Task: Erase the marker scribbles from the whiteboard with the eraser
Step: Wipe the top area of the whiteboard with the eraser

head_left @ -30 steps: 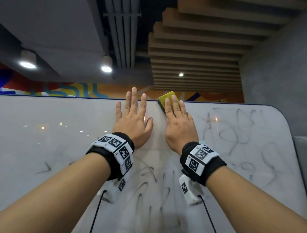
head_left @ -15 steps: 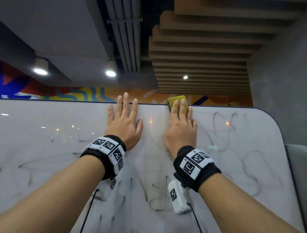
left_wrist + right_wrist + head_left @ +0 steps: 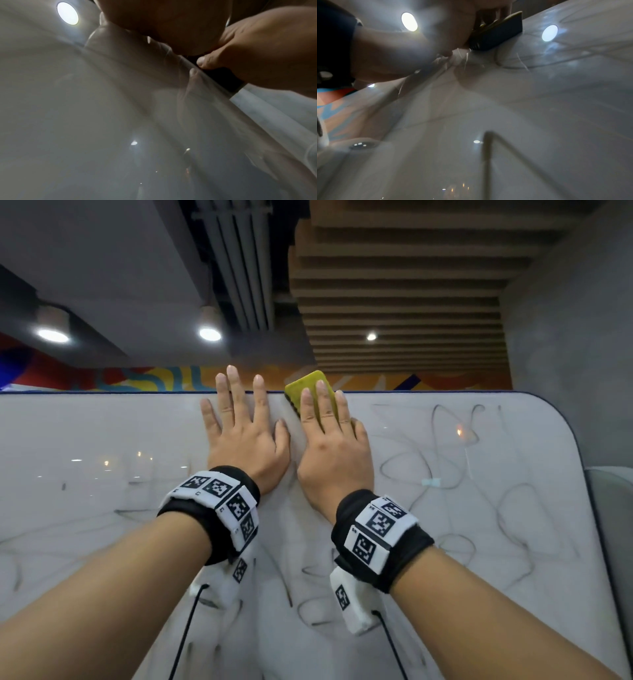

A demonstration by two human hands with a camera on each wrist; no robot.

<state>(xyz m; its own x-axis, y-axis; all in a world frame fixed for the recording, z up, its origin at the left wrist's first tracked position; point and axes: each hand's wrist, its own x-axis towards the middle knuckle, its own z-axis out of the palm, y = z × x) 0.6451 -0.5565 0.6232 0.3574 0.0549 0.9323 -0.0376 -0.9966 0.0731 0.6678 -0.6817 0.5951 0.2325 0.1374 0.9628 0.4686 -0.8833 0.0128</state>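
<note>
Right hand (image 3: pixel 334 453) presses the eraser (image 3: pixel 310 392) flat under straight fingers at the whiteboard (image 3: pixel 102 440) far edge, long axis pointing away. Remaining scribbles (image 3: pixel 479 474) lie right and nearer, so sweep that way. Left hand (image 3: pixel 245 440) lies flat just left, fingers spread, bracing.

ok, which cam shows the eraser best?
Head view: the eraser shows its yellow back at the whiteboard's top edge, under the right hand's straight fingers. Right wrist view shows only its dark felt side on the board, blurred. In the left wrist view it is at most a dark patch beside a thumb.
</note>
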